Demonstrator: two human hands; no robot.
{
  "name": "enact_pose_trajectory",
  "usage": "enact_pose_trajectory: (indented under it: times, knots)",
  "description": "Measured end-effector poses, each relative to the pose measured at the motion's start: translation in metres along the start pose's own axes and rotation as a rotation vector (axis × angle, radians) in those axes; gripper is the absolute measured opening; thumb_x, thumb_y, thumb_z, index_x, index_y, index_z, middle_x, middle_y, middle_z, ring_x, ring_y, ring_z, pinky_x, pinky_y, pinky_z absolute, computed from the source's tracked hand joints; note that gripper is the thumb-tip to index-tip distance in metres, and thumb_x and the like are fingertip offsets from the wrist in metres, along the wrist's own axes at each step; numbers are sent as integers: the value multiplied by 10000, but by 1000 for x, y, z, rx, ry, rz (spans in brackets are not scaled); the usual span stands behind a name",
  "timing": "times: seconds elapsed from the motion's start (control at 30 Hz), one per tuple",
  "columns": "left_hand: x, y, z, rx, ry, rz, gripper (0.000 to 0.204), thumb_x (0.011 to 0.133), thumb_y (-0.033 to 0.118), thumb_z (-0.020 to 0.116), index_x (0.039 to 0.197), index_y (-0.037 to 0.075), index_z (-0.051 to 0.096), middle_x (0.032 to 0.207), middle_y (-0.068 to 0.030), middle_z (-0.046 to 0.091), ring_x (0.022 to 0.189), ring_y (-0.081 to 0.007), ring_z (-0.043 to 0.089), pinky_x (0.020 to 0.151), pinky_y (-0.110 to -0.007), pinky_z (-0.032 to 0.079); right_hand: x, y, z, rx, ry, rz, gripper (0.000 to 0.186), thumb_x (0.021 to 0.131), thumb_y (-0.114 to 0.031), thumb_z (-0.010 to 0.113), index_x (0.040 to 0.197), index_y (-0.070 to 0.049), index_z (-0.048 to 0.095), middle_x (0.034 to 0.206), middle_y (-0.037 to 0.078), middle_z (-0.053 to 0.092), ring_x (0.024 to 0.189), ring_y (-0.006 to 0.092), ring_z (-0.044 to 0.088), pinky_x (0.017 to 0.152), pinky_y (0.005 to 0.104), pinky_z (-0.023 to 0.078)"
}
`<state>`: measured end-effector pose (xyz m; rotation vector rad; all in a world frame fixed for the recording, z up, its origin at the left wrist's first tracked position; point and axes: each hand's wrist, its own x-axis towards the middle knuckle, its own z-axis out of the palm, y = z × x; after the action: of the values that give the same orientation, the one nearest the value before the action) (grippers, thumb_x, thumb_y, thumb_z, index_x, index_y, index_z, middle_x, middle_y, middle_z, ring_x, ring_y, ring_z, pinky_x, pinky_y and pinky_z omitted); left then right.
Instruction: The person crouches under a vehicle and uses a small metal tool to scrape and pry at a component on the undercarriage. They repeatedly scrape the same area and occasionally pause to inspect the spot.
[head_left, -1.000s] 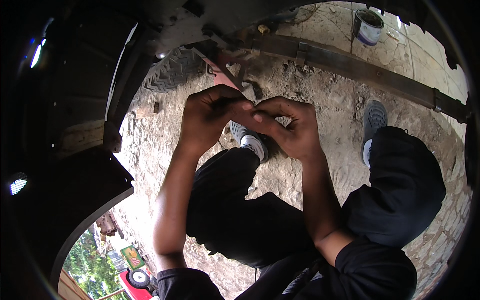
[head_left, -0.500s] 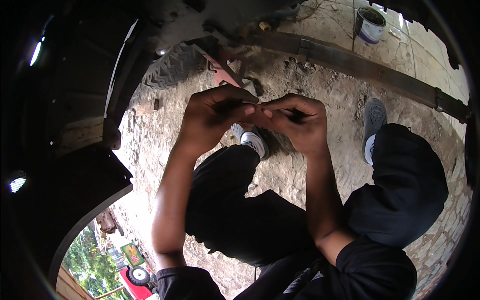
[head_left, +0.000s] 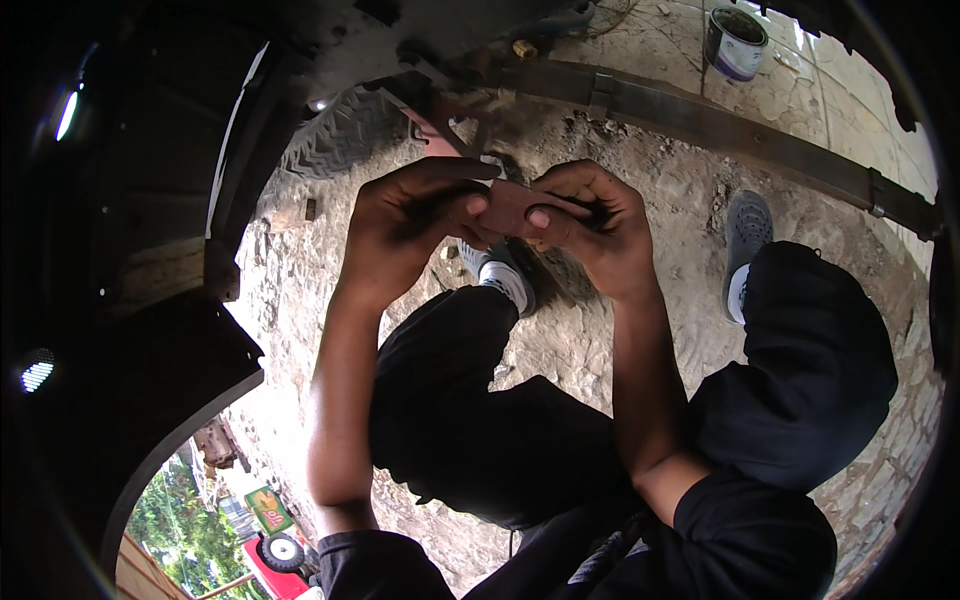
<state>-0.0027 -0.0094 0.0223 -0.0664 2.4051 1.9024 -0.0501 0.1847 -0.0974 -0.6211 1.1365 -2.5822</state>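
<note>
My left hand (head_left: 405, 220) and my right hand (head_left: 605, 235) both pinch a flat reddish-brown piece (head_left: 510, 210), possibly sandpaper, between thumbs and fingers. Its middle shows between the two thumbs; the ends are covered by my fingers. Beyond my hands are a dull red metal bracket or stand (head_left: 440, 140) and a treaded tyre (head_left: 330, 140) under a dark metal body (head_left: 370, 40). Below them my two shoes rest on rough dirt ground (head_left: 670, 260), with my dark-trousered legs bent beside my forearms.
A long metal beam (head_left: 730, 130) crosses the upper right, with a paint can (head_left: 738, 60) beyond it. A dark curved panel (head_left: 140, 380) fills the left. Through an opening at lower left show plants, a green sign and a red object with a wheel (head_left: 280, 552).
Both hands have risen slightly and sit a little farther apart, and more of the reddish-brown piece between them now shows.
</note>
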Motion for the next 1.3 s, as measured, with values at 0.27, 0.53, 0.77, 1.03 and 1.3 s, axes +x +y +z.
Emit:
enact_pose_trajectory:
  times: [0.27,0.53,0.77,1.03,1.3]
  knots:
    - [-7,16,21,327,-21,50,395,914,-27,755,1302,-32,678,1116,-140,747,926,-168,724,744,-297,630,0,0,-3,72,-12,-95,280,942,67,701,1191,19,584,1084,114,727,1002,140,709,822,276,605]
    - [-9,5,16,505,37,233,420,886,2,781,1292,95,725,1023,-106,769,874,-178,749,714,-313,592,-2,5,25,357,4,75,255,1003,-75,662,1228,31,606,1137,142,716,1005,190,728,868,332,648]
    - [-1,0,8,726,33,365,370,894,37,766,1259,91,735,979,-142,757,848,-262,749,754,-346,582,-3,13,52,445,195,252,185,1032,-152,672,1170,-31,659,1067,63,721,892,115,699,746,276,593]
    - [23,-49,-18,858,12,218,502,917,355,790,1327,84,685,1044,-175,733,881,-307,724,803,-415,578,25,46,2,455,349,414,233,1010,-188,712,1137,2,669,989,66,711,706,96,591,609,251,471]
    - [24,-59,-24,783,-140,-2,470,926,304,803,1284,16,700,952,-137,751,810,-199,707,772,-347,569,192,127,-42,-643,664,-579,101,921,-93,754,998,-54,806,950,90,776,779,218,730,721,353,590]
